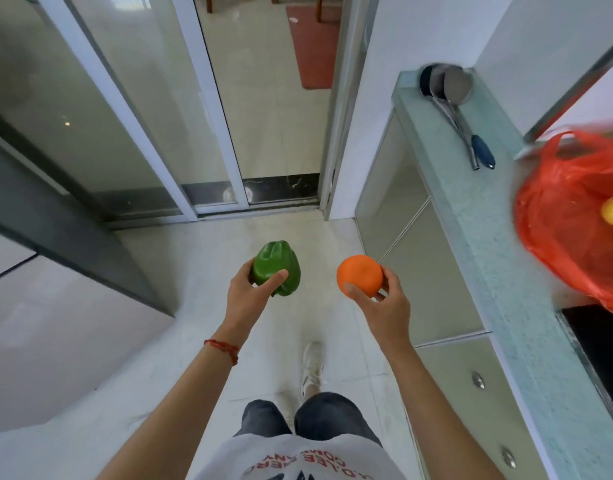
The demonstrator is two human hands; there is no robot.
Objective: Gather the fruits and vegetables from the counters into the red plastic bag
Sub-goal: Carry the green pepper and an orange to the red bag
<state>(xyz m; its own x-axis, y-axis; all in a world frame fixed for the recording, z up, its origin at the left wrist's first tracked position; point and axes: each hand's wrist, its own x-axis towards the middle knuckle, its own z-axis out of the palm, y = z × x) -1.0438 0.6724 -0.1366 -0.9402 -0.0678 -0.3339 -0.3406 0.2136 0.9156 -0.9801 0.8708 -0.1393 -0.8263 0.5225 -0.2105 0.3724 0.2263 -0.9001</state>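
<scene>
Left hand (244, 296) fingers gripping green pepper (277, 268), right hand (384, 306) gripping orange (359, 275), red bag (571, 216) at counter edge (471, 237)

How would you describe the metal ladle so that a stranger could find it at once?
Look along the pale green counter on the right, towards its far end by the white wall. The ladle lies there beside a blue-handled utensil; it alone has a round, shiny steel bowl.

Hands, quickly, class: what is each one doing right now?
Left hand: grips the green bell pepper.
Right hand: grips the orange.
</scene>
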